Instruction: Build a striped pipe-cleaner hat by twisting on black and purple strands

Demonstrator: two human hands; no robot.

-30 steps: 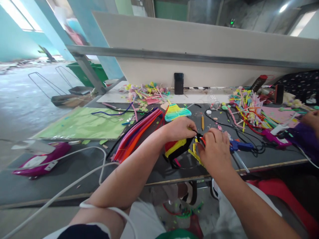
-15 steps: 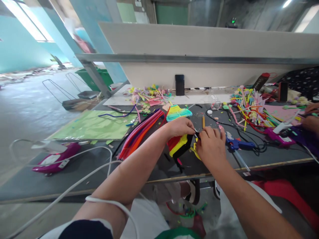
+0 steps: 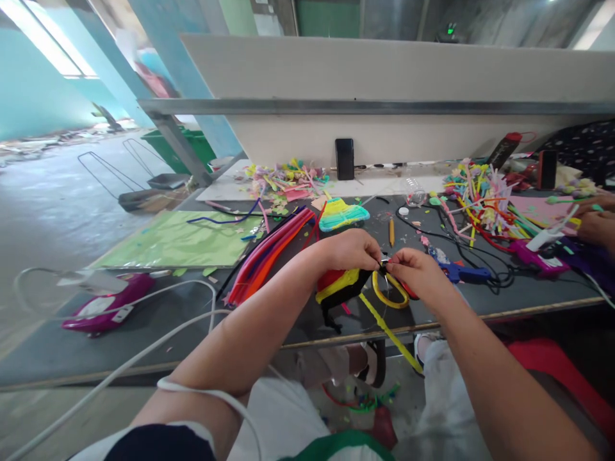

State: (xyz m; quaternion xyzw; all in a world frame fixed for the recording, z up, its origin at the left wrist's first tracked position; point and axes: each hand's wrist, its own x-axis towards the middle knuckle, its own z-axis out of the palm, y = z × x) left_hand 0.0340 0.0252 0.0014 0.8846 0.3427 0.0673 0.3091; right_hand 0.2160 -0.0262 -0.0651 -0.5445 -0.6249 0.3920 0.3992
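Note:
My left hand pinches the upper end of a fuzzy pipe-cleaner piece banded in red, yellow and black. Its fingers hide part of that piece. Close beside it, my right hand is closed, thumb and fingertips meeting the left ones at a small shiny metal bit. Below the right hand hang the yellow and red handles of what look like scissors; their blades are mostly covered by the fingers. A yellow pipe-cleaner strip slants down past the table edge from beneath the piece.
Left lie pink, purple and orange pipe cleaners, a green sheet and a magenta power strip. Behind are a yellow-turquoise piece and a phone. Right are a blue glue gun, cables and a co-worker's hand.
My right hand has shifted right and turned, its fingertips now facing the left hand. More of the yellow and red handles shows, and a yellow strip now hangs over the table edge.

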